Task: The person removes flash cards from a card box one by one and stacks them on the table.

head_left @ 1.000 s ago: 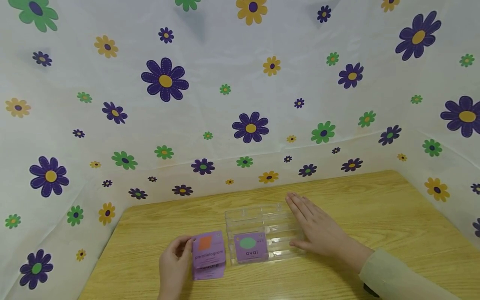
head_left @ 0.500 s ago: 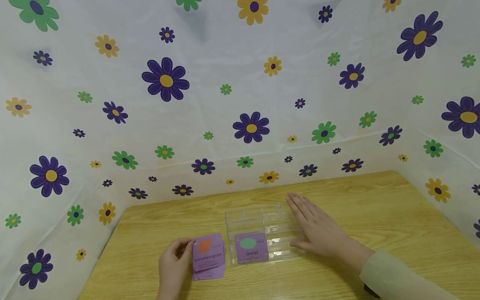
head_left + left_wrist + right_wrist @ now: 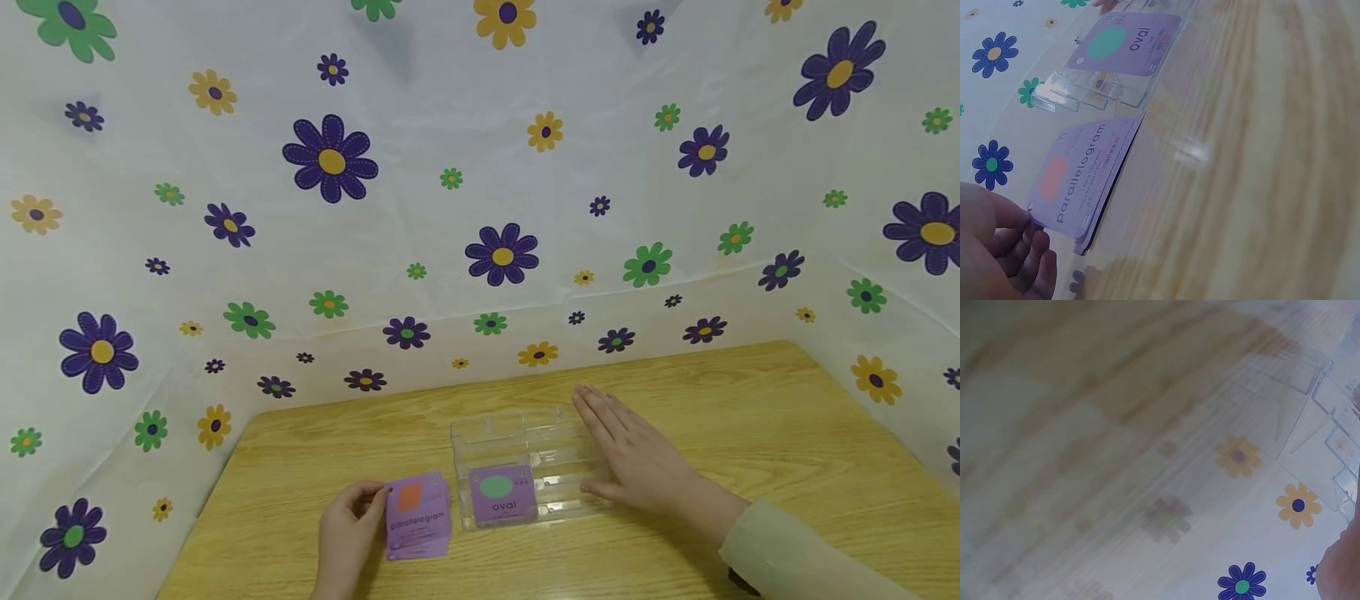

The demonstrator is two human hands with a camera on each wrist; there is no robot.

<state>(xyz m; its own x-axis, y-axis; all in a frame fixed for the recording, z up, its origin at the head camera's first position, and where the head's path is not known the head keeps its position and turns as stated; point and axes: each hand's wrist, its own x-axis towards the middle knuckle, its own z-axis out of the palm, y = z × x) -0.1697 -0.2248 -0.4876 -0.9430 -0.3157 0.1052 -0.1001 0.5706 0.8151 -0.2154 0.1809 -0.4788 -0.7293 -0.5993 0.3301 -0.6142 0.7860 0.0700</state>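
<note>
My left hand [image 3: 348, 533] pinches the left edge of a purple flash card [image 3: 417, 518] printed "parallelogram" with an orange shape. That card lies over a stack of similar purple cards, whose lower edge [image 3: 420, 550] shows beneath it. In the left wrist view thumb and fingertips meet at the corner of the parallelogram card [image 3: 1075, 181]. To the right stands a clear plastic tiered rack [image 3: 487, 432], with a purple "oval" card [image 3: 502, 496] in its lower left part. My right hand [image 3: 637, 454] rests with fingers straight along the rack's right side.
A pale wooden table [image 3: 315, 450] lies under everything. White cloth with printed flowers [image 3: 420, 100] rises behind it and along both sides. In the right wrist view the clear rack [image 3: 1329, 434] shows at the right edge.
The parallelogram card has come down toward me over the stack, hiding the word "square" on the card below. My right hand and the rack have stayed still.
</note>
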